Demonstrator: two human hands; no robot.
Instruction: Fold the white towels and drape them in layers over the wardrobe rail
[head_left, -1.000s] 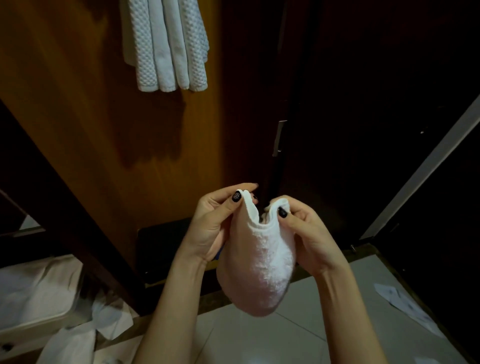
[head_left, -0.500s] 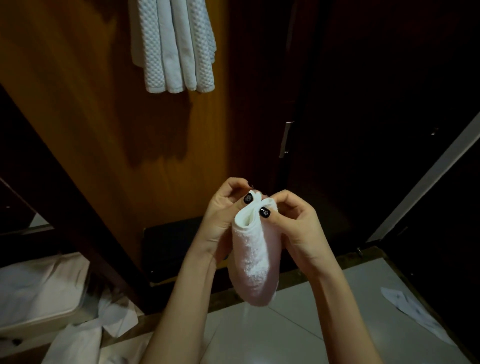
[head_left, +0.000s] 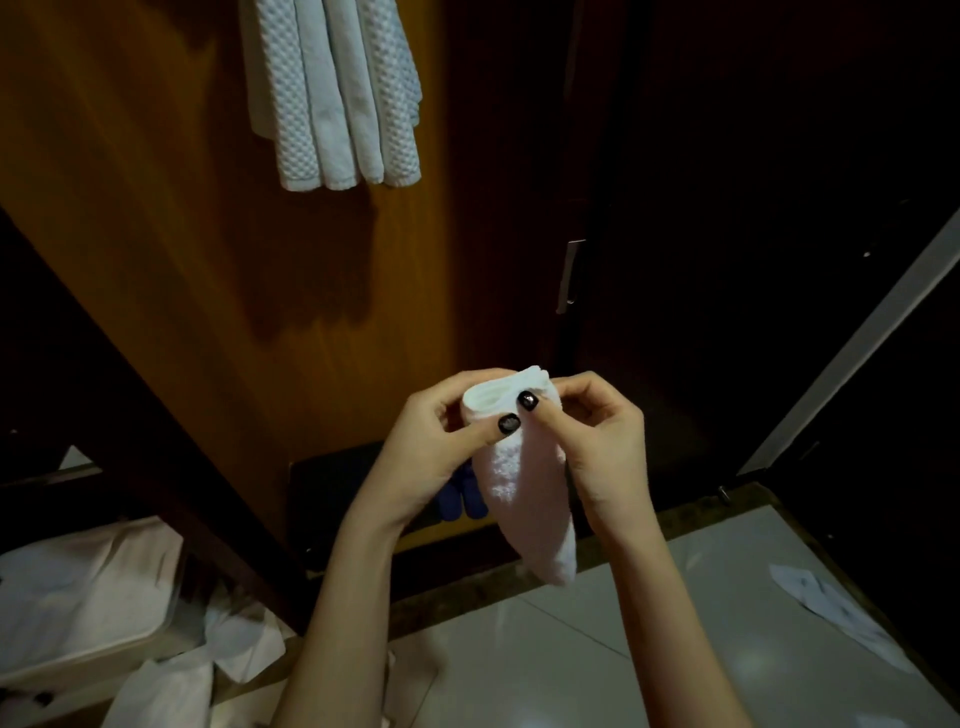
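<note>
Together, left hand and right hand pinch a small folded white terry towel; below-left of this narrow grip, a pale tub holds white cloth.

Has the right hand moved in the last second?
Yes. Measured against the metal door handle, the right hand has moved left, meeting the left hand at the top of the white towel.
</note>
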